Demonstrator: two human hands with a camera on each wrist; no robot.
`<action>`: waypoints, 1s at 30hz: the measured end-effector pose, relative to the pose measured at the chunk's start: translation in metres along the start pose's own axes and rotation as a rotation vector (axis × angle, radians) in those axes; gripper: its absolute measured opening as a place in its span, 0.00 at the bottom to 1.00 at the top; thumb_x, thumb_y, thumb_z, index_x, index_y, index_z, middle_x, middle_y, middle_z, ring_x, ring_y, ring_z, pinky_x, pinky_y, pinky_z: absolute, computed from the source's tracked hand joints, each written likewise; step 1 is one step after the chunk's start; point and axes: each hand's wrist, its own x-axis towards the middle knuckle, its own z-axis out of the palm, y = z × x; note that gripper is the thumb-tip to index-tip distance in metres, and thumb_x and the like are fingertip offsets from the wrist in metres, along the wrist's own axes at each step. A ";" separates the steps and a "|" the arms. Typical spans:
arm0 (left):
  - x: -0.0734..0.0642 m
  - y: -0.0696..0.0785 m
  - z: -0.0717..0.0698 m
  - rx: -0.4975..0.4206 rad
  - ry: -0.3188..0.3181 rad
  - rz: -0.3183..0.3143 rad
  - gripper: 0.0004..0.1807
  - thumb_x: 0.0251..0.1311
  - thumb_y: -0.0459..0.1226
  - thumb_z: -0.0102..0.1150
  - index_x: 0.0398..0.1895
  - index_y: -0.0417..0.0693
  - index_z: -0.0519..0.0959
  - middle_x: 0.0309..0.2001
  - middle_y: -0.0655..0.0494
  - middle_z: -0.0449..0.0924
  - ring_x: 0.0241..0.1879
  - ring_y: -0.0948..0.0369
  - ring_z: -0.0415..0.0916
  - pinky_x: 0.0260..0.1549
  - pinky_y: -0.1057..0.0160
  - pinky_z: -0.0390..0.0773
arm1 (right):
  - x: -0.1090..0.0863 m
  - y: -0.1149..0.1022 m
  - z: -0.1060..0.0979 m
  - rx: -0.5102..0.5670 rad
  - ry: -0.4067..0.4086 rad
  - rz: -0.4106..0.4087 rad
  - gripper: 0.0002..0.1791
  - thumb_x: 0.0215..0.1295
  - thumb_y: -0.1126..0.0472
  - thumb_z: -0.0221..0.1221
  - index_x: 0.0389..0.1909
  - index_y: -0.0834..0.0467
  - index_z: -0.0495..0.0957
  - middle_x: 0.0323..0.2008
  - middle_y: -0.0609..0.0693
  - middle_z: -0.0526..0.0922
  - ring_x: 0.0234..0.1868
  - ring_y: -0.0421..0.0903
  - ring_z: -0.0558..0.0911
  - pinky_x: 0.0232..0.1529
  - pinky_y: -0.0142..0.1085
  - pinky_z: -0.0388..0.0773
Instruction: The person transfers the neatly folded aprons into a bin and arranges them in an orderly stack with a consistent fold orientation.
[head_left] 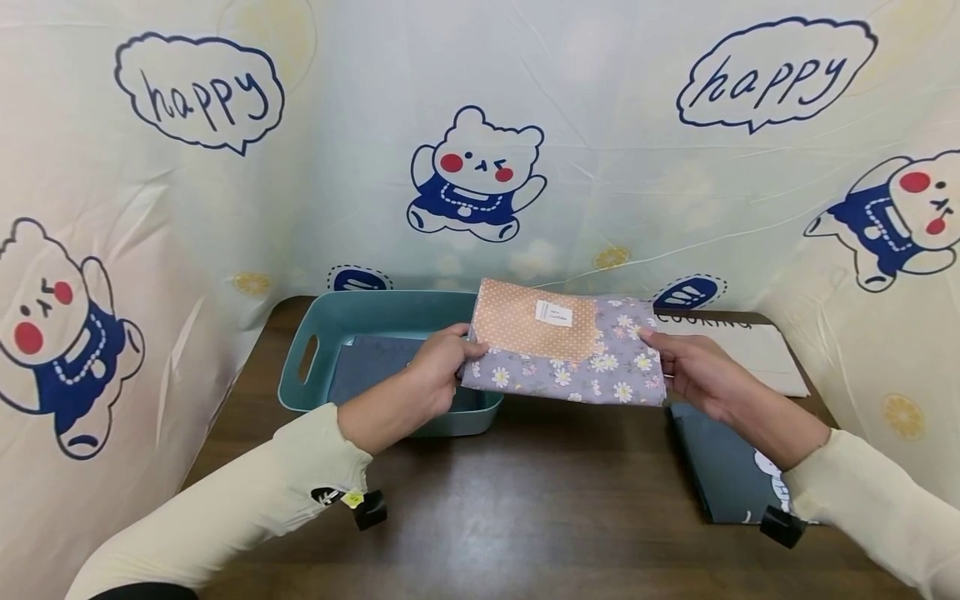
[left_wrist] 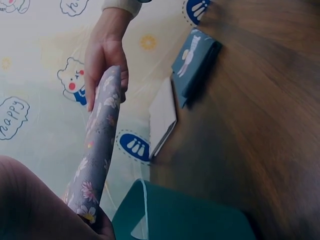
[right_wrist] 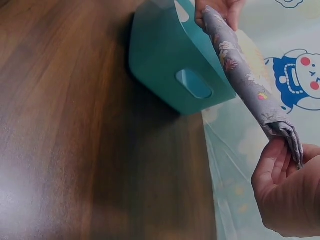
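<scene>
A folded floral cloth [head_left: 555,379], grey-purple with daisies, has an orange dotted panel and a small white label on top. My left hand [head_left: 433,367] pinches its left edge, thumb on top. At the opposite edge my right hand [head_left: 701,375] grips it the same way, fingers underneath; the right wrist view shows the folded layers between thumb and fingers. The cloth is held up above the table, its left end overlapping the teal basket [head_left: 300,367] in the head view. Inside the basket lies a dark blue-grey folded cloth [head_left: 375,362], partly hidden by my left hand.
To the right, a white folded cloth [head_left: 765,358] with the printed word COOKING lies at the back. A dark teal folded cloth [head_left: 720,475] with a white figure lies nearer, partly under my right forearm. A printed curtain [head_left: 600,167] surrounds the brown wooden table [head_left: 525,508].
</scene>
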 end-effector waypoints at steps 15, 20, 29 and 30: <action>-0.002 0.003 -0.014 -0.023 -0.002 -0.022 0.27 0.76 0.33 0.45 0.76 0.49 0.63 0.67 0.44 0.67 0.53 0.54 0.75 0.45 0.63 0.78 | 0.005 -0.003 0.012 0.041 0.014 -0.010 0.19 0.78 0.49 0.55 0.56 0.59 0.72 0.37 0.44 0.90 0.38 0.39 0.88 0.41 0.34 0.86; -0.002 0.002 -0.019 -0.007 -0.004 -0.004 0.28 0.75 0.33 0.44 0.77 0.47 0.61 0.69 0.43 0.65 0.57 0.53 0.71 0.53 0.60 0.75 | 0.008 -0.002 0.017 0.052 0.015 -0.002 0.20 0.78 0.49 0.54 0.58 0.60 0.70 0.37 0.44 0.90 0.38 0.39 0.88 0.41 0.34 0.86; -0.005 0.002 -0.028 0.003 0.015 -0.003 0.27 0.73 0.33 0.44 0.74 0.45 0.64 0.66 0.44 0.65 0.58 0.52 0.68 0.56 0.59 0.71 | 0.013 -0.003 0.027 0.021 0.013 0.005 0.20 0.78 0.49 0.54 0.57 0.61 0.70 0.36 0.43 0.90 0.36 0.39 0.88 0.41 0.34 0.86; -0.005 0.002 -0.029 0.005 0.016 -0.005 0.27 0.73 0.33 0.44 0.74 0.45 0.64 0.66 0.44 0.65 0.58 0.52 0.68 0.56 0.59 0.70 | 0.014 -0.002 0.028 0.023 0.015 0.005 0.20 0.78 0.49 0.54 0.57 0.61 0.71 0.35 0.43 0.90 0.36 0.39 0.88 0.40 0.34 0.86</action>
